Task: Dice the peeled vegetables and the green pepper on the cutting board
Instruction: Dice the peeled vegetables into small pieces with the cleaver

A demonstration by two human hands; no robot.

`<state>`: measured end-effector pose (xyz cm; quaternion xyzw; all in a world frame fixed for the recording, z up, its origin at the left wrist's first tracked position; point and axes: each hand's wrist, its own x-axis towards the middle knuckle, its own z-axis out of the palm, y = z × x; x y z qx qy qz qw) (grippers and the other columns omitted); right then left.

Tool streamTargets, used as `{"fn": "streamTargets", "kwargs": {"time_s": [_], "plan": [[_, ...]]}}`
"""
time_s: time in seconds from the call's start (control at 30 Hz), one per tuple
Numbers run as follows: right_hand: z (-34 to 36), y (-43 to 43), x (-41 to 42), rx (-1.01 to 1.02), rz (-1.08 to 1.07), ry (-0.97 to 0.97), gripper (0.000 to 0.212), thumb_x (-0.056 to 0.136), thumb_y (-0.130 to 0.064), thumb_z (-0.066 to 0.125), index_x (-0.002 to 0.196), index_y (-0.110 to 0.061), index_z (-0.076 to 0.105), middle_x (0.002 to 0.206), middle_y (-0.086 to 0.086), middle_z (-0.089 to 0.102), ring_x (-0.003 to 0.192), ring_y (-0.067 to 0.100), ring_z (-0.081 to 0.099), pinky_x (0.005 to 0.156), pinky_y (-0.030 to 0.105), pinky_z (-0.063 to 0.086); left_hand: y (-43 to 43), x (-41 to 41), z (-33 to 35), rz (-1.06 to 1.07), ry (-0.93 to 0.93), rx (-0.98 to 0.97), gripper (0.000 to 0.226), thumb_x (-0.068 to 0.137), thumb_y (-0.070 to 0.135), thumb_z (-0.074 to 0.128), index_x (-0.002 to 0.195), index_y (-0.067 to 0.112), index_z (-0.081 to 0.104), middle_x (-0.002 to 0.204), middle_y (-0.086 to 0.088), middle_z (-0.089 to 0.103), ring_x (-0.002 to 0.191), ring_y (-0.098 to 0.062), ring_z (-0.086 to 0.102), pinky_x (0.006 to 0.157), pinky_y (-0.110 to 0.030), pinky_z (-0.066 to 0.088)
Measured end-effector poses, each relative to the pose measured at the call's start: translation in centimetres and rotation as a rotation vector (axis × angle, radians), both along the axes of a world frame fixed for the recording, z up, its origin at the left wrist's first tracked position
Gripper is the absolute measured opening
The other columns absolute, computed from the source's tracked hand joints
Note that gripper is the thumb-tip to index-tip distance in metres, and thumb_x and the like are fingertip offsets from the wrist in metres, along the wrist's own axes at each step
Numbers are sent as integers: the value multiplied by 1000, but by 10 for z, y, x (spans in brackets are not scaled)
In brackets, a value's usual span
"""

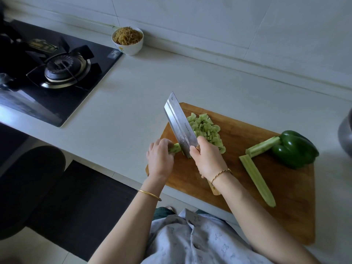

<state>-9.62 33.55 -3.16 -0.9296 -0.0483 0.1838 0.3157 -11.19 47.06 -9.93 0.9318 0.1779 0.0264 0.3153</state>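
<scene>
A wooden cutting board (238,174) lies on the counter. My right hand (206,159) grips the handle of a steel cleaver (180,124), whose edge is down on a short peeled green vegetable stub (175,148). My left hand (160,159) holds that stub with curled fingers, just left of the blade. A pile of pale green dice (206,128) lies behind the blade. Two long peeled vegetable strips (257,182) (262,146) and a whole green pepper (294,149) rest on the board's right part.
A white bowl (127,40) of shredded food stands by the back wall. A black gas hob (57,73) takes up the counter's left side. A grey metal pot (345,136) shows at the right edge. The counter's front edge runs below the board.
</scene>
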Motion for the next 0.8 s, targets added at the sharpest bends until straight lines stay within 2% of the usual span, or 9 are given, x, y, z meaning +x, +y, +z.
{"fn": "streamTargets", "kwargs": {"time_s": [0.1,0.27,0.43,0.63,0.8], "plan": [[-1,1,-2,-31,17,20,16,101,-27,41,99,-12,44,74,1,51,64,24,60,60,45,58,0,0,-1,3,-8,-4,19,83,4,60,98,15,61,105,-1,60,102,-20,46,84,-27,30],[-7,7,-1,-60,7,63,18,101,-28,39,103,-10,46,80,3,55,71,28,64,64,49,58,1,0,-2,-5,-5,-10,17,83,7,62,97,16,63,103,0,61,102,-20,47,85,-30,33],[-9,2,-3,2,-51,39,17,101,-27,41,97,-11,45,75,2,53,69,28,63,63,51,57,4,-3,-1,-3,-10,-15,26,83,3,60,103,18,64,110,0,59,107,-21,45,84,-29,28],[-4,-2,-3,30,-33,9,20,101,-28,41,102,-9,47,78,11,59,67,31,62,61,50,57,2,-2,-2,28,-19,-12,23,83,3,61,103,16,62,108,0,61,104,-20,46,81,-27,26],[-3,0,-4,4,-10,25,18,101,-27,41,102,-10,46,75,4,55,64,26,60,61,47,58,2,0,-5,27,-25,-17,21,82,3,62,97,17,62,104,1,62,102,-18,47,80,-26,28]]}}
